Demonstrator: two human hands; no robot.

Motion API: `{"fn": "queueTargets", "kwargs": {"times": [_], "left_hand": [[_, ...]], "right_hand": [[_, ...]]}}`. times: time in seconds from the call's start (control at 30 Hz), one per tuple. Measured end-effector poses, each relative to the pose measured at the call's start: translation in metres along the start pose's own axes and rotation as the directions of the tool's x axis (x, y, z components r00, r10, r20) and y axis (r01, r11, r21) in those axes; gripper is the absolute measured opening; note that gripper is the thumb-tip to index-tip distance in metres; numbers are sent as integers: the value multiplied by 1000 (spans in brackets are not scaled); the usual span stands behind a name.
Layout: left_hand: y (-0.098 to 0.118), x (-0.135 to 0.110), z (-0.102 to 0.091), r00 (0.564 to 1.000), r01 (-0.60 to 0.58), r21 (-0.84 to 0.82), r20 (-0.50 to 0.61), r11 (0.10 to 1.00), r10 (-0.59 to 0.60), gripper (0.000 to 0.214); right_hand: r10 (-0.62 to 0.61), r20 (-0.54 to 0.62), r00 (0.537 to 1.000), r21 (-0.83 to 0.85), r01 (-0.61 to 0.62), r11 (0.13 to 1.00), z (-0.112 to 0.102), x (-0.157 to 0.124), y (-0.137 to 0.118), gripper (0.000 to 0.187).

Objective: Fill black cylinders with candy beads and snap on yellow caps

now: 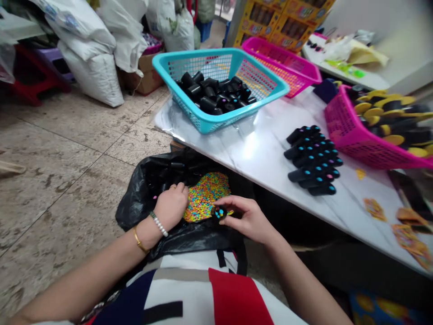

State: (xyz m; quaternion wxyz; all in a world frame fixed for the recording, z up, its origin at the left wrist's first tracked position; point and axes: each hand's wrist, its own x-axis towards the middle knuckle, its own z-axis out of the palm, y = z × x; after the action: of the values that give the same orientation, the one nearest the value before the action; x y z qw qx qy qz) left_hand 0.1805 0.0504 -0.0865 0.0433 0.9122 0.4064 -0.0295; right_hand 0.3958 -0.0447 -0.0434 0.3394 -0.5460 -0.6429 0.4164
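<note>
My right hand [245, 219] grips a small black tube [219, 212] with coloured beads showing in its open end, held just above a black plastic bag [142, 205] on my lap. The bag holds a heap of small multicoloured beads [206, 195]. My left hand [172, 205] is curled, fingers dipped into the bead heap at its left edge; what the fingers hold is hidden. A bead bracelet and a gold bangle sit on that wrist. On the white table [257, 153] lies a stack of filled black tubes [314, 160] with coloured ends.
A turquoise basket [270, 90] with several black tubes stands at the table's left end. A pink basket [297, 67] is behind it, another pink basket [341, 131] with yellow-and-black pieces at right. White sacks [94, 67] and a stone floor [61, 171] lie to the left.
</note>
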Motion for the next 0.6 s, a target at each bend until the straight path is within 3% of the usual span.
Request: {"fn": "queueTargets", "kwargs": {"times": [0.1,0.17,0.23,0.3,0.37,0.43,0.47,0.57,0.6], "left_hand": [[1,1,5,1000,-25,50,-2,998,25,19],[0,2,8,999,-38,54,-10,998,39,20],[0,2,9,999,-47,46,-13,998,48,20],[-1,1,9,999,-48,16,-7,999,48,19],[-1,0,8,999,-37,-34,3,999,37,19],[-1,-1,8,1000,-17,-101,2,995,18,20],[0,0,7,1000,-13,-151,-5,988,13,21],[0,1,6,999,-48,-394,-31,918,39,23],[0,1,5,998,-61,-484,-35,873,50,23]], "right_hand": [[-74,-222,972,-122,47,991,-23,-31,-18,31],[-89,-412,907,-211,1,977,-44,-58,-26,31],[-85,-611,787,-279,-113,954,-68,-86,-27,29],[-68,-777,626,-300,-273,914,-93,-108,-20,30],[-37,-886,462,-259,-426,867,-117,-120,-7,35],[19,-930,367,-184,-512,839,-138,-121,7,41],[63,-933,355,-142,-522,841,-147,-118,13,43],[217,-886,410,11,-448,894,-162,-108,23,60],[237,-881,410,51,-415,908,-162,-106,23,66]]}}
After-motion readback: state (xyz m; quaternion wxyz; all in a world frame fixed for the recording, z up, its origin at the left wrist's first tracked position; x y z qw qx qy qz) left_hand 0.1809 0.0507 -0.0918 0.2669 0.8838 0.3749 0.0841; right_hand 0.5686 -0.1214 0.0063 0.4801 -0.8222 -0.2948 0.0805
